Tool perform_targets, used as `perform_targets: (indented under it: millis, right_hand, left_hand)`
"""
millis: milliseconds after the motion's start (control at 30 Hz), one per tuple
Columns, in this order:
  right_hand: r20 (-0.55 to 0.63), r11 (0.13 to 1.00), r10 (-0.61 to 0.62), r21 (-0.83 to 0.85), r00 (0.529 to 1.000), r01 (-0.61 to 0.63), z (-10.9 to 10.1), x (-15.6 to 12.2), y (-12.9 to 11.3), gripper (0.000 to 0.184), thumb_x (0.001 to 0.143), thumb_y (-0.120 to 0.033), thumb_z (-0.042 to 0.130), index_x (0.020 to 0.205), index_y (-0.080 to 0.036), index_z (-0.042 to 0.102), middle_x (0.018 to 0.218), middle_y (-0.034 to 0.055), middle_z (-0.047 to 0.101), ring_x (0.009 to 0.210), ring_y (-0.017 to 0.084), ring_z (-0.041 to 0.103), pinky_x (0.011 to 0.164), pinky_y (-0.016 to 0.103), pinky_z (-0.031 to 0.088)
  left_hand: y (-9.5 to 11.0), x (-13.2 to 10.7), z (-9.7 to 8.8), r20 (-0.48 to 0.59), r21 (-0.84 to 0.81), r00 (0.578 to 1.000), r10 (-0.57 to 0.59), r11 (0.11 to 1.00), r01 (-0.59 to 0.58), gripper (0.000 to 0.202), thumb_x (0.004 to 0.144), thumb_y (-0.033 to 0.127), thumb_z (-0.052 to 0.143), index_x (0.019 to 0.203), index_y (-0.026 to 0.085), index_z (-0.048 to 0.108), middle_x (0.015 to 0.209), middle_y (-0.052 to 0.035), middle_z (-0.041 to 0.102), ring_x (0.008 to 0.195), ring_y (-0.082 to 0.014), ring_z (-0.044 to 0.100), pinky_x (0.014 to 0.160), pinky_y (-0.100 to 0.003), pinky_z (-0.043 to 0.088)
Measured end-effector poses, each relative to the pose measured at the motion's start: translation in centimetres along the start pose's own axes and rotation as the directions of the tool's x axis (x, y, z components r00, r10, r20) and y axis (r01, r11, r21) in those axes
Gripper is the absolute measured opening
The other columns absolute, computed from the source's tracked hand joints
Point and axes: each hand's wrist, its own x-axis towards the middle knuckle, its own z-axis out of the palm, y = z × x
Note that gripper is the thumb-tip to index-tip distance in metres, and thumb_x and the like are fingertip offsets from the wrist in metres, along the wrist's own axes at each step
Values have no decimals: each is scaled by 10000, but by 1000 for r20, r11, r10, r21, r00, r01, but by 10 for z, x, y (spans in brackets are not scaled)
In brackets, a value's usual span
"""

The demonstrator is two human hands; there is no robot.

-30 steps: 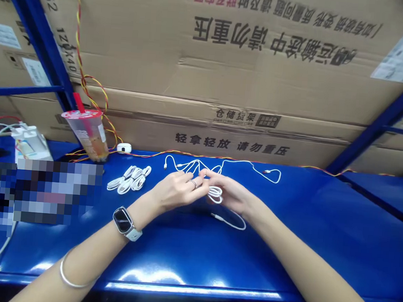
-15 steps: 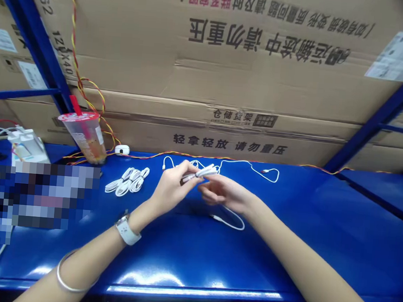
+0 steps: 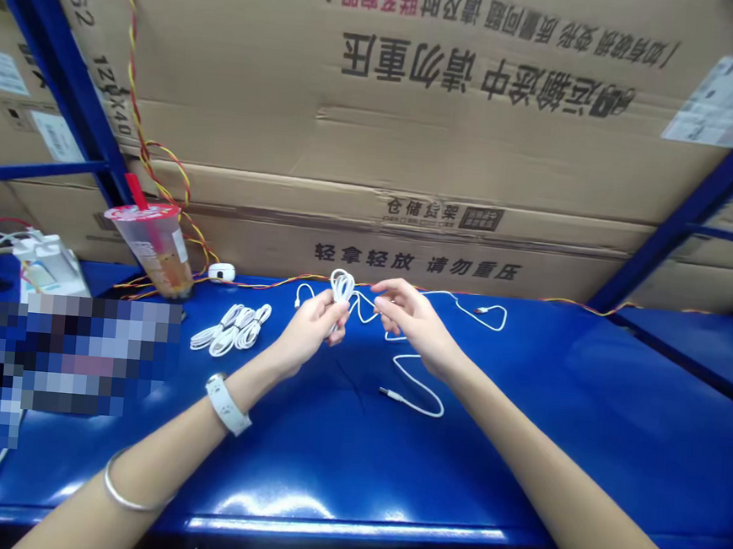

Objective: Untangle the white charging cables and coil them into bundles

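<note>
Pinched in my left hand (image 3: pixel 318 326) is a coiled white cable (image 3: pixel 342 285), its loops standing up above the fingertips. My right hand (image 3: pixel 410 316) hovers just to the right of it, fingers loosely bent and apart, with nothing visible in them. Behind and under my right hand lies a loose white cable (image 3: pixel 419 410) with a plug end toward me; its full run is partly hidden. A thin dark strand (image 3: pixel 351 383) shows below my left hand; whether it hangs or lies on the blue surface I cannot tell. Several bundled white cables (image 3: pixel 233 329) lie to the left.
A lidded drink cup (image 3: pixel 156 249) with a red straw stands at the back left, near a small white case (image 3: pixel 221 272). White adapters (image 3: pixel 53 267) sit further left. Red-yellow twisted wire (image 3: pixel 264 283) runs along the back, before large cardboard boxes (image 3: pixel 413 160) and blue shelf posts (image 3: pixel 682 206).
My right hand has moved away from the cable coil, and a gap now separates the hands. My left hand has turned the coil upright. The dark strand has come into view below.
</note>
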Motion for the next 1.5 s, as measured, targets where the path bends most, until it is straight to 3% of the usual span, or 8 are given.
perform_targets:
  millis: [200, 367, 467, 600, 800, 1000, 1267, 1500]
  right_hand:
    - [-61, 994, 35, -97, 997, -41, -7, 4, 9, 289, 778, -367, 597, 1000, -185, 561, 740, -21, 541, 588, 95, 489, 533, 231, 359]
    - [-69, 989, 58, -135, 996, -67, -8, 5, 12, 286, 764, -346, 596, 1002, -191, 560, 775, -20, 547, 575, 91, 515, 514, 224, 376]
    - [-74, 984, 52, -164, 996, -64, -9, 6, 13, 280, 764, -337, 586, 1002, -193, 555, 783, -22, 546, 576, 92, 529, 516, 224, 394]
    - [-66, 968, 14, -250, 998, -30, -12, 8, 17, 254, 777, -326, 559, 992, -192, 548, 795, -14, 559, 583, 102, 542, 543, 239, 427]
    - [-44, 834, -84, -550, 996, 46, -19, 11, 27, 185, 806, -238, 506, 977, -180, 548, 814, 5, 589, 598, 108, 520, 608, 253, 428]
    - [-28, 652, -140, -755, 990, 71, -30, 19, 48, 158, 810, -196, 503, 956, -176, 561, 859, 38, 600, 677, 140, 545, 663, 273, 424]
    - [116, 380, -138, -911, 984, 161, -39, 17, 56, 342, 813, -132, 520, 1142, -187, 600, 960, 101, 534, 945, 233, 531, 764, 312, 437]
    - [208, 222, -69, -950, 976, 218, -32, 13, 59, 418, 857, -87, 446, 1215, -223, 613, 1009, 113, 515, 904, 224, 508, 759, 315, 412]
  left_hand:
    - [9, 22, -75, -346, 262, 905, 248, 952, -161, 189, 834, 320, 537, 750, 169, 459, 635, 37, 499, 527, -64, 501, 524, -190, 424]
    - [19, 23, -112, -439, 376, 860, 260, 922, -87, 131, 811, 285, 519, 744, 181, 477, 584, 49, 478, 495, -91, 513, 489, -211, 458]
    - [17, 20, -109, -466, 506, 872, 150, 854, 123, 172, 823, 282, 476, 685, 179, 480, 562, 21, 539, 503, -122, 573, 512, -236, 480]
    - [14, 16, -89, -413, 719, 910, 11, 617, 319, 217, 845, 296, 432, 717, 162, 546, 612, -39, 655, 553, -156, 641, 576, -249, 474]
    - [8, 13, -66, -393, 892, 918, -59, 220, 395, 301, 866, 300, 393, 818, 139, 642, 694, -113, 701, 748, -242, 684, 721, -321, 476]
    - [0, 8, -61, -341, 940, 937, -83, -57, 337, 357, 868, 241, 368, 908, 79, 684, 961, -232, 688, 920, -320, 662, 770, -399, 482]
    - [-5, 6, -64, -321, 937, 933, -159, -196, 289, 362, 799, 223, 432, 1011, 97, 697, 1053, -224, 667, 1076, -343, 581, 808, -411, 478]
    - [-7, 5, -80, -304, 934, 934, -186, -251, 254, 348, 793, 280, 499, 1012, 102, 702, 1065, -219, 670, 1103, -352, 545, 880, -459, 422]
